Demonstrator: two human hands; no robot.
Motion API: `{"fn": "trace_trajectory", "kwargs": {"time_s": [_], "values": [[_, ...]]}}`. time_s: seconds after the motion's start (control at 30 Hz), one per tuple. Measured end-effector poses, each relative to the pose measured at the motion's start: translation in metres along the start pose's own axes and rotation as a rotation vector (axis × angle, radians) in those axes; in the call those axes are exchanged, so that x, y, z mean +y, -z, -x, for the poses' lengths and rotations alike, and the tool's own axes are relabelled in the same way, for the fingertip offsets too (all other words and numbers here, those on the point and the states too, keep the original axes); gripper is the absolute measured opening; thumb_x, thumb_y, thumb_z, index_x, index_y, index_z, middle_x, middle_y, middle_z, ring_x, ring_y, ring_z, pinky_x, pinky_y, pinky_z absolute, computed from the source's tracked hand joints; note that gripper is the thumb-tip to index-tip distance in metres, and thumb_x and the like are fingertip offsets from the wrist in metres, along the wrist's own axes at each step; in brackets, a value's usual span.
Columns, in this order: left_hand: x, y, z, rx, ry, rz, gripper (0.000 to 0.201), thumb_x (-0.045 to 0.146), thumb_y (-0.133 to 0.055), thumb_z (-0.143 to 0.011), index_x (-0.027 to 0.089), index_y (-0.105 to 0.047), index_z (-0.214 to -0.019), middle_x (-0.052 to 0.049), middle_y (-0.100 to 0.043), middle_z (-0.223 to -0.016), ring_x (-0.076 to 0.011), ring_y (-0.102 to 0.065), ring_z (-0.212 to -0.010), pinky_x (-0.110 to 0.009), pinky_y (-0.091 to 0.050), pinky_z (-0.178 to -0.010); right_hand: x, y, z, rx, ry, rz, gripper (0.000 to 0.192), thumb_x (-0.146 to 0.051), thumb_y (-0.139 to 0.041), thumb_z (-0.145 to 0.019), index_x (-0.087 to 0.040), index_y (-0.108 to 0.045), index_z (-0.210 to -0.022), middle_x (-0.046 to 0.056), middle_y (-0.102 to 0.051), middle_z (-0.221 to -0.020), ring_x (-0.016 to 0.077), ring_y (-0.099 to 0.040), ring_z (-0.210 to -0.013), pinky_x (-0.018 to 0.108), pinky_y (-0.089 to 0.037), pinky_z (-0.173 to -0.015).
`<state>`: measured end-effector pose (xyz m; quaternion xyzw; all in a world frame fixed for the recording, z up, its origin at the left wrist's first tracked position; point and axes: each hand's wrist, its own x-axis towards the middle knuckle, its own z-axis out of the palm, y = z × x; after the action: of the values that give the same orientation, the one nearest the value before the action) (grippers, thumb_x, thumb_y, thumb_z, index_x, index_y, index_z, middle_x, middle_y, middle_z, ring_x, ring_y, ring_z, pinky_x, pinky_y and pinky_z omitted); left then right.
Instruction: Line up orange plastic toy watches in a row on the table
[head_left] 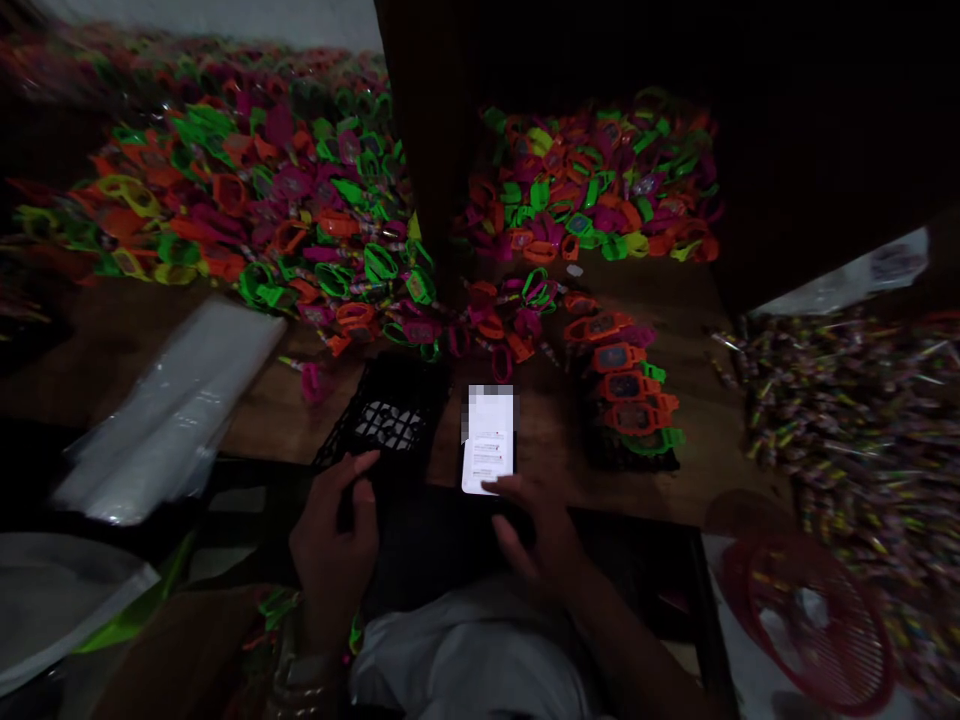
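Observation:
A smartphone point(489, 462) with a lit white screen lies on the wooden table in front of me, the top of its screen blurred out. The index finger of my right hand point(541, 530) touches its lower edge, the thumb held apart and nothing gripped. My left hand point(336, 530) is empty, fingers loosely bent and apart, beside the near edge of a black lattice basket point(390, 420). Right of the phone, several orange toy watches point(628, 385) stand in a row on a dark holder, a green one in front.
Heaps of colourful toy watches point(292, 190) cover the back left, with another pile of watches point(600, 180) at the back right. A stack of clear plastic bags point(180, 400) lies left. Many small wrapped sticks point(847, 420) fill the right, near a red plastic basket point(862, 640).

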<state>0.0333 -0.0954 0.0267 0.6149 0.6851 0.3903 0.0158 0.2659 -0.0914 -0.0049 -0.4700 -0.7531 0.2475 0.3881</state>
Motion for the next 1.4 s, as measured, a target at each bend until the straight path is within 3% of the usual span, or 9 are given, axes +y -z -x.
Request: {"fn": "trace_trajectory", "kwargs": {"time_s": [0.13, 0.43, 0.63, 0.9, 1.1, 1.2, 1.4], "values": [[0.001, -0.002, -0.002, -0.006, 0.009, 0.002, 0.021, 0.018, -0.051, -0.092, 0.02, -0.067, -0.105, -0.006, -0.075, -0.102, -0.0187, -0.07, -0.1, -0.033, -0.054, -0.091, -0.01, -0.001, 0.022, -0.111, 0.005, 0.095, 0.039, -0.016, -0.054, -0.086, -0.024, -0.054, -0.125, 0.008, -0.069, -0.103, 0.0231, -0.063, -0.092, 0.038, -0.054, -0.077], [0.003, -0.001, -0.008, 0.011, 0.034, -0.003, 0.022, 0.02, -0.052, -0.091, 0.02, -0.067, -0.106, -0.006, -0.075, -0.104, -0.0184, -0.07, -0.102, -0.031, -0.054, -0.091, 0.008, -0.013, 0.003, -0.026, -0.062, 0.066, 0.039, -0.018, -0.051, -0.089, -0.023, -0.046, -0.128, 0.009, -0.073, -0.106, 0.0252, -0.065, -0.1, 0.045, -0.05, -0.087], [0.004, 0.0, -0.007, 0.005, 0.075, -0.013, 0.022, 0.021, -0.051, -0.092, 0.019, -0.068, -0.106, -0.007, -0.075, -0.104, -0.0188, -0.07, -0.101, -0.032, -0.054, -0.091, 0.005, -0.003, 0.009, 0.006, -0.046, -0.044, 0.039, -0.017, -0.048, -0.092, -0.024, -0.043, -0.129, 0.008, -0.072, -0.109, 0.0233, -0.069, -0.096, 0.043, -0.051, -0.086], [0.005, -0.001, -0.006, -0.005, 0.123, -0.008, 0.023, 0.023, -0.051, -0.092, 0.019, -0.068, -0.107, -0.008, -0.074, -0.107, -0.0201, -0.069, -0.103, -0.034, -0.054, -0.093, 0.007, -0.004, 0.007, -0.012, 0.002, 0.112, 0.041, -0.015, -0.049, -0.09, -0.025, -0.044, -0.129, 0.004, -0.076, -0.101, 0.0256, -0.067, -0.092, 0.044, -0.047, -0.083], [0.007, 0.0, -0.007, -0.01, 0.095, -0.009, 0.023, 0.023, -0.052, -0.092, 0.02, -0.068, -0.107, -0.007, -0.075, -0.105, -0.0195, -0.069, -0.102, -0.033, -0.054, -0.092, 0.008, -0.003, 0.01, 0.084, -0.118, -0.128, 0.035, -0.018, -0.046, -0.093, -0.025, -0.044, -0.127, 0.008, -0.07, -0.108, 0.022, -0.073, -0.093, 0.042, -0.048, -0.09], [0.008, -0.001, -0.007, -0.009, 0.095, -0.022, 0.023, 0.022, -0.051, -0.092, 0.019, -0.068, -0.107, -0.007, -0.075, -0.105, -0.019, -0.069, -0.103, -0.032, -0.053, -0.092, 0.007, 0.001, 0.013, 0.126, -0.126, -0.114, 0.034, -0.018, -0.045, -0.093, -0.024, -0.044, -0.126, 0.007, -0.072, -0.104, 0.0223, -0.074, -0.091, 0.042, -0.048, -0.089], [0.011, -0.004, -0.008, -0.03, 0.052, -0.018, 0.022, 0.022, -0.051, -0.092, 0.019, -0.067, -0.107, -0.006, -0.075, -0.104, -0.0186, -0.07, -0.102, -0.032, -0.054, -0.091, 0.0, 0.003, 0.02, 0.02, -0.025, 0.032, 0.043, -0.016, -0.049, -0.09, -0.026, -0.043, -0.132, 0.004, -0.076, -0.101, 0.0246, -0.068, -0.092, 0.043, -0.048, -0.081]]}}
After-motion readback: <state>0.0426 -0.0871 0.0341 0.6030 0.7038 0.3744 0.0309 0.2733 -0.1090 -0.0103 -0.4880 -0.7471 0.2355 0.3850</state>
